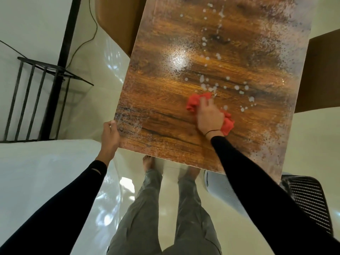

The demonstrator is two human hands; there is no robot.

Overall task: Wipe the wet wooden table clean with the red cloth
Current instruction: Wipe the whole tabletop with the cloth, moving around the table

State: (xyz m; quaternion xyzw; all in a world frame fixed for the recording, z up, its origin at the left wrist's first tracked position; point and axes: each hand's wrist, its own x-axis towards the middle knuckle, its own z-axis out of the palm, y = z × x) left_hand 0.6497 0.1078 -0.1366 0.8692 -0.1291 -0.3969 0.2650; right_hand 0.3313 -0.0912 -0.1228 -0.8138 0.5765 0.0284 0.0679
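Note:
The wooden table (165, 92) fills the upper middle of the view, its glossy top dotted with white droplets (237, 87) and hazy wet patches along the right side. My right hand (208, 116) presses flat on the crumpled red cloth (193, 103) near the table's middle front; the cloth sticks out ahead of my fingers and behind my wrist. My left hand (110, 137) grips the table's near left corner, fingers wrapped over the edge.
A black metal rack (36, 100) stands at the left by the wall. Brown cardboard boxes (117, 24) sit beyond and right of the table. A black mesh basket (309, 197) is at the lower right. My bare feet stand on a glossy white floor (110, 199).

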